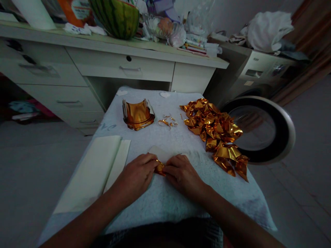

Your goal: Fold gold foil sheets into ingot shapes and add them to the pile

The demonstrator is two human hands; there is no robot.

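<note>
Between my two hands is a small piece of shiny gold foil paper, partly covered by my fingers. My left hand pinches its left end, and my right hand pinches the right end. Just beyond them lies a pale paper sheet, partly hidden. To the right is a heap of folded gold foil pieces. A curved stack of gold foil sheets sits at the far left of the cloth-covered table, with thin gold scraps beside it.
Cream paper sheets lie along the table's left side. Behind stands a white desk with drawers, bearing a cut watermelon and plastic bags. At right, a washing machine has its round door swung out beside the table.
</note>
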